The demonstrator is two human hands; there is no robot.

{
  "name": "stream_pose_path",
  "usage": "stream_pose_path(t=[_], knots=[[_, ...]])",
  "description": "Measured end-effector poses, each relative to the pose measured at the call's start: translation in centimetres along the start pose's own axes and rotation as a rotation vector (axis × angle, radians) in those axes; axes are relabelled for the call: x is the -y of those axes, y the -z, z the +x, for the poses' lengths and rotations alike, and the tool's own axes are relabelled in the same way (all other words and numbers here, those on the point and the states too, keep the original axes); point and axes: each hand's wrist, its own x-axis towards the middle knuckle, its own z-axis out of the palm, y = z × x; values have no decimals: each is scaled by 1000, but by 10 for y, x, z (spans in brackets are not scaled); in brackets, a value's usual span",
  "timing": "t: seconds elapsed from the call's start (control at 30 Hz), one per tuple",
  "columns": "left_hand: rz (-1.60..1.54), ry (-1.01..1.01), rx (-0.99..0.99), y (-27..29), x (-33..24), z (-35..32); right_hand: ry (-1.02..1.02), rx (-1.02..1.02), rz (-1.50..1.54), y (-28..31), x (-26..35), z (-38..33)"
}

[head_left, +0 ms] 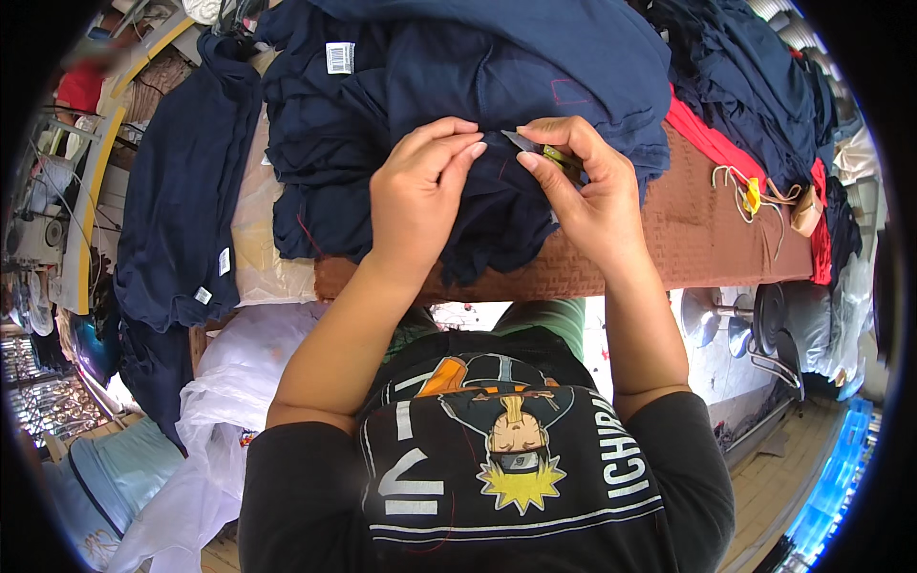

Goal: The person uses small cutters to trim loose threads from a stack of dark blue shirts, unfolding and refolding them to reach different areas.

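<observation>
A heap of navy blue fabric garments (535, 57) lies in front of me, with a white label near its far left side. My left hand (413, 196) is closed in a pinch on the navy cloth at the near side of the heap. Close by on the right, my right hand (597, 186) grips small thread snips (552, 153); a pointed metal blade and a yellow-green part show between thumb and fingers. The blade tip points at the cloth beside the left fingertips. Whether it touches a thread is too small to tell.
The heap rests on a table with a brown patterned cover (707, 229). At the left hangs another navy garment (186, 191); more navy cloth (745, 86) and a red strip (712, 138) lie at the right. White plastic sheeting (239, 382) hangs below left.
</observation>
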Motion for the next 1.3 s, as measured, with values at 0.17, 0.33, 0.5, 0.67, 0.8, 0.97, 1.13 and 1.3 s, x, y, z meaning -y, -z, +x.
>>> stream_pose_path(t=[0.17, 0.33, 0.5, 0.67, 0.8, 0.97, 1.13, 1.3], knots=[[-302, 222, 1, 18, 2, -4, 36, 62, -38, 4, 3, -1], [-374, 281, -21, 22, -10, -5, 121, 89, -195, 2, 13, 1], [-67, -40, 59, 33, -20, 1, 196, 100, -301, -1, 18, 4], [-176, -490, 92, 72, -24, 24, 239, 17, -286, 18, 22, 10], [-215, -406, -4, 82, -31, 32, 101, -207, -163, 48, 25, 10], [325, -413, 227, 47, -26, 21, 73, -369, -27, 80, 18, 5], [243, -287, 114, 28, -5, 19, 2, -191, -258, 82, 28, -1], [-301, -162, -120, 50, -27, 32, 172, -151, -555, 50, 8, 13]])
